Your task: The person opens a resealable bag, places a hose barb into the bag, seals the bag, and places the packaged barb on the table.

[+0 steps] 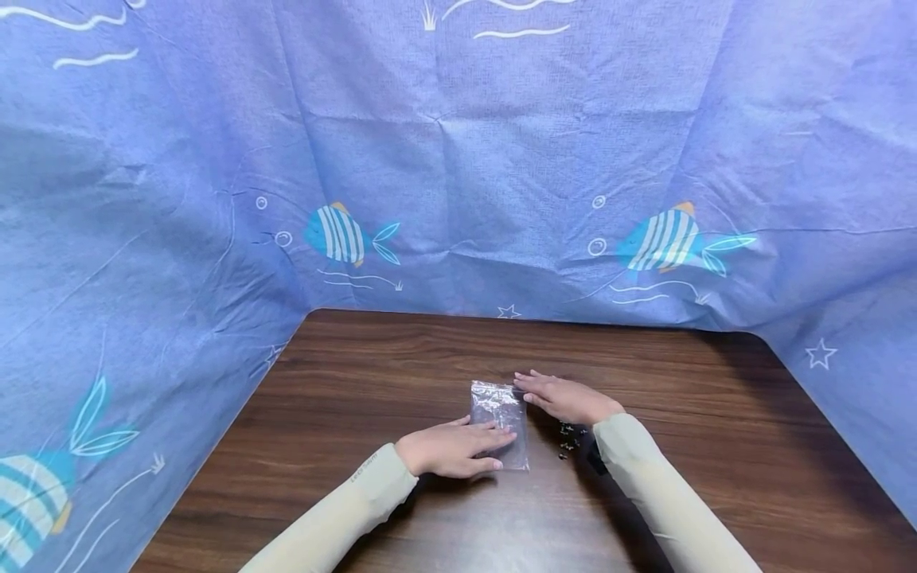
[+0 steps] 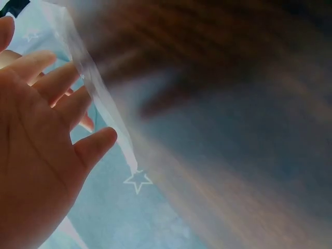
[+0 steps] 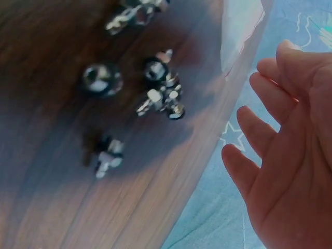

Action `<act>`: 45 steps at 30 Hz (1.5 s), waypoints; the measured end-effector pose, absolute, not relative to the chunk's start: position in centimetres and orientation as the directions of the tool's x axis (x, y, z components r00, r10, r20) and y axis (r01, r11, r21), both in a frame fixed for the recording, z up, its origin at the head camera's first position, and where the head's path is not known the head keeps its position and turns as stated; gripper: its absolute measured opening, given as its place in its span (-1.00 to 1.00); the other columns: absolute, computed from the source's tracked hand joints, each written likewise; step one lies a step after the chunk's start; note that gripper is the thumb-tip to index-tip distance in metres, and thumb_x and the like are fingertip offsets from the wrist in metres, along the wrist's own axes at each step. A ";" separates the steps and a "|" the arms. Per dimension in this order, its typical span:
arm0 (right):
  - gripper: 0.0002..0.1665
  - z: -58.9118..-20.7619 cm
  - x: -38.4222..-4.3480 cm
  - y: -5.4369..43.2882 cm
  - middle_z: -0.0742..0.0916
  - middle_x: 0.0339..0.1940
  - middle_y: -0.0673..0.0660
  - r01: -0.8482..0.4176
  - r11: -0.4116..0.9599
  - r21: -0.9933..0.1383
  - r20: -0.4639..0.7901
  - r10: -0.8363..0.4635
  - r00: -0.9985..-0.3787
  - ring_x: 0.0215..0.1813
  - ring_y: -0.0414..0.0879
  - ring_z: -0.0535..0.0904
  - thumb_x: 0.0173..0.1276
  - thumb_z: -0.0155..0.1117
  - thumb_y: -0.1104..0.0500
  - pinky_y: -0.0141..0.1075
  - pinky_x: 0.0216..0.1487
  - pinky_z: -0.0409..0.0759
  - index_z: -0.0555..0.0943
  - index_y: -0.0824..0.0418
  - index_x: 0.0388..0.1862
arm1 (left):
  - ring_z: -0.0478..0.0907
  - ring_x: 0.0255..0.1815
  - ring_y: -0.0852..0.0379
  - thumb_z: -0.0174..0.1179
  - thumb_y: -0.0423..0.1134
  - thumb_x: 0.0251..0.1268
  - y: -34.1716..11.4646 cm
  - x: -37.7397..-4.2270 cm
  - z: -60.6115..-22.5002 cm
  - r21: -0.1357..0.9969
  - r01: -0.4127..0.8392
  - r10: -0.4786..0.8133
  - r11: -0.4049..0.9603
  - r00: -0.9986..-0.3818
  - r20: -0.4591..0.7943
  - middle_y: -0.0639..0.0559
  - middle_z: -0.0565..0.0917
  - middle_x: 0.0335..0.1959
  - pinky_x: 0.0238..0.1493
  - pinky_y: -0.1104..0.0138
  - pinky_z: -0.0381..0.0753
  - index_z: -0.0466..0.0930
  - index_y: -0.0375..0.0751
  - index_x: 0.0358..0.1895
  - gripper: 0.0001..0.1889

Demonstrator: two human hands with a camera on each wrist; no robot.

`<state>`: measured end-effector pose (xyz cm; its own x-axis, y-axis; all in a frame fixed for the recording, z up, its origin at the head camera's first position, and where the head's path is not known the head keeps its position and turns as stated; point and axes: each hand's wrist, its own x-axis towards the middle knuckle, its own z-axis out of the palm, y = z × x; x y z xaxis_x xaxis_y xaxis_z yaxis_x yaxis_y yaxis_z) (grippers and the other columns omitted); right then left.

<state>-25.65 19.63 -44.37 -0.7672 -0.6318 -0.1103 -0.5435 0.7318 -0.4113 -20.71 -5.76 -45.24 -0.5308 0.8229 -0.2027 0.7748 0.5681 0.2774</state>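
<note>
A clear zip bag [image 1: 494,398] lies flat on the wooden table. My left hand [image 1: 458,450] is over its lower part with fingers extended; in the left wrist view, the palm and fingers are beside the bag's edge [image 2: 111,111]. At the bag's upper right corner is my right hand [image 1: 566,398], its fingers stretched out and holding nothing. Several small shiny silver-and-black pieces [image 1: 569,434] lie below the right hand. Closer up in the right wrist view, these metal pieces [image 3: 168,96] are blurred, and one looks round [image 3: 101,80]; their exact kind cannot be made out.
The dark brown wooden table [image 1: 372,358] has its far edge against a blue fabric curtain [image 1: 444,159] printed with fish and stars. The same cloth hangs along both sides. Something black [image 1: 596,458] shows beneath the right wrist, partly hidden by the sleeve.
</note>
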 end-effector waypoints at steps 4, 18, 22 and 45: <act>-0.46 -44.4 -25.7 19.2 0.31 0.50 0.19 -0.535 0.736 -0.415 -0.145 -0.635 -0.759 0.52 0.24 0.10 0.58 -0.17 0.05 0.20 0.43 0.10 0.29 0.20 0.45 | 0.07 0.54 0.10 -0.24 0.15 0.52 -5.7 -20.8 -45.3 0.265 0.780 0.824 0.567 -0.532 -0.197 0.18 0.22 0.49 0.48 -0.01 0.08 0.13 0.08 0.50 -0.42; -0.51 -44.7 -25.0 18.9 0.42 0.43 0.22 -0.529 0.751 -0.396 -0.156 -0.622 -0.767 0.47 0.26 0.21 0.56 -0.10 0.12 0.15 0.41 0.18 0.38 0.25 0.38 | 0.07 0.53 0.14 -0.24 0.19 0.50 -5.8 -21.0 -45.2 0.250 0.769 0.808 0.589 -0.554 -0.201 0.17 0.23 0.49 0.48 -0.04 0.06 0.15 0.12 0.49 -0.42; -0.51 -44.9 -24.9 19.1 0.40 0.44 0.19 -0.529 0.762 -0.374 -0.160 -0.615 -0.772 0.47 0.23 0.22 0.56 -0.11 0.11 0.12 0.42 0.19 0.38 0.22 0.39 | 0.08 0.53 0.13 -0.22 0.18 0.50 -5.9 -21.1 -44.9 0.260 0.758 0.801 0.598 -0.564 -0.201 0.13 0.25 0.48 0.48 -0.04 0.06 0.17 0.11 0.49 -0.42; -0.53 -44.8 -23.0 20.0 0.41 0.43 0.22 -0.542 0.754 -0.371 -0.131 -0.620 -0.773 0.44 0.28 0.25 0.54 -0.07 0.15 0.14 0.39 0.22 0.43 0.31 0.33 | 0.08 0.53 0.08 -0.20 0.18 0.49 -7.0 -21.9 -45.0 0.287 0.699 0.755 0.655 -0.623 -0.204 0.10 0.27 0.47 0.49 -0.04 0.03 0.19 0.06 0.48 -0.41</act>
<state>-23.04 20.02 -44.80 -0.7732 -0.6204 -0.1314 -0.5418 0.7540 -0.3714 -21.90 -6.97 -45.02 -0.6232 0.7551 -0.2038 0.6992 0.6546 0.2873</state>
